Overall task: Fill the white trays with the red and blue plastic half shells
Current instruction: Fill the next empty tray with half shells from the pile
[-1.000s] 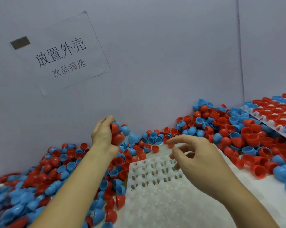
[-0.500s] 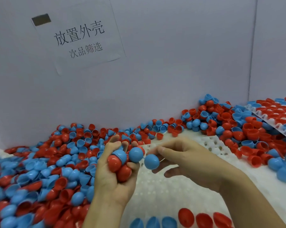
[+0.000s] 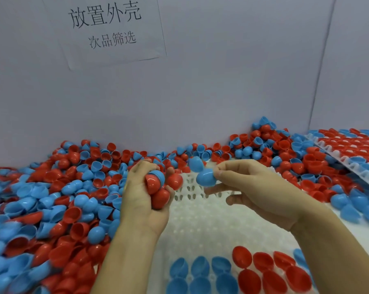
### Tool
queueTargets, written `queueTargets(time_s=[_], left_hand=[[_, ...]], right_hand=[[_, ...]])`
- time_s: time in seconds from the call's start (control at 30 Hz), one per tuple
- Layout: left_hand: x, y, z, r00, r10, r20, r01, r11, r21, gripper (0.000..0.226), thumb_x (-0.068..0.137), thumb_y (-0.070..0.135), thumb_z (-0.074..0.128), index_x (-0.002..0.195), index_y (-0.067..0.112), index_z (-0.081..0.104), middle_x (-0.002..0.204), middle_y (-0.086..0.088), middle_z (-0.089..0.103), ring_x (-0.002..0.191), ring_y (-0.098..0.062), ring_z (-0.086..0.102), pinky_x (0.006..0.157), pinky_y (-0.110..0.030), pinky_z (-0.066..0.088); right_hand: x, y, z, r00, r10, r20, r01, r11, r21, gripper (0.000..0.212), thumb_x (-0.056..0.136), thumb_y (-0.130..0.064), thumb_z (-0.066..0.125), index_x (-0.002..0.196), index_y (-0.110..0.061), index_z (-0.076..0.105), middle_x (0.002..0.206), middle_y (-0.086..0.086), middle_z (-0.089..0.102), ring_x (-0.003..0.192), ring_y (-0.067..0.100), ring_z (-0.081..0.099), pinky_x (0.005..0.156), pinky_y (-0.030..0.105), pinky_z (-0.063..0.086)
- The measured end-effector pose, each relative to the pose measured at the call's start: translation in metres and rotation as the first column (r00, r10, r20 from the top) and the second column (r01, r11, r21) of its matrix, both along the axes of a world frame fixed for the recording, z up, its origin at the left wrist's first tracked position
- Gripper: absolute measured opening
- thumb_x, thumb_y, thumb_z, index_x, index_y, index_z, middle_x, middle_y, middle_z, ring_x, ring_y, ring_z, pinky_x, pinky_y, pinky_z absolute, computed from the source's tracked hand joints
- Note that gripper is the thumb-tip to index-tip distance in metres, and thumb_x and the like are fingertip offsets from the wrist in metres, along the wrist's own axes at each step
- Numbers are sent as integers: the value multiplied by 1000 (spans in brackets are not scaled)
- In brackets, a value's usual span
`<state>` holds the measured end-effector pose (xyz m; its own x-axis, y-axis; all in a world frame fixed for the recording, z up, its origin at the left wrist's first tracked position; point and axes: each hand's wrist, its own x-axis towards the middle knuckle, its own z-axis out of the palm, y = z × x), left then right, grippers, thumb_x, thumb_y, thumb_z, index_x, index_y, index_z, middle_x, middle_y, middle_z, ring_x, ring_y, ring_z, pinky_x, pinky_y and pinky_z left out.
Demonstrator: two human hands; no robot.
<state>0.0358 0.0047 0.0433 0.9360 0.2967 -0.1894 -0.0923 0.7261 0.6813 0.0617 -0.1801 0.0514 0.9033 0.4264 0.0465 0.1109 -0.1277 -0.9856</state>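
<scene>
A white tray [image 3: 211, 228] with rows of pegs lies in front of me; blue shells [image 3: 198, 274] and red shells [image 3: 266, 270] sit dome-up on its near rows. My left hand [image 3: 143, 200] grips a handful of shells [image 3: 158, 187], mostly red with a blue one, above the tray's left edge. My right hand [image 3: 253, 187] pinches a single blue half shell [image 3: 205, 177] between thumb and fingertips, just right of the left hand and above the tray's bare far part.
Loose red and blue shells are heaped to the left [image 3: 51, 198] and along the back wall to the right [image 3: 274, 151]. A filled tray [image 3: 353, 153] leans at the far right. A paper sign [image 3: 107, 28] hangs on the grey wall.
My left hand came back from the pile with its handful and now hovers by the tray. My right hand took a blue shell from it and has drawn it slightly right.
</scene>
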Motion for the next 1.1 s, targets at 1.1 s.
queueTargets(time_s=[1.1], left_hand=[[11, -26, -17, 947, -312, -74, 293, 747, 597, 25, 85, 11, 73, 98, 32, 75, 121, -5, 64, 99, -34, 73, 48, -27, 50]], right_hand=[[4, -18, 7, 771, -305, 559, 490, 844, -216, 26, 92, -12, 67, 118, -15, 69, 86, -10, 67, 71, 4, 67, 63, 7, 52]])
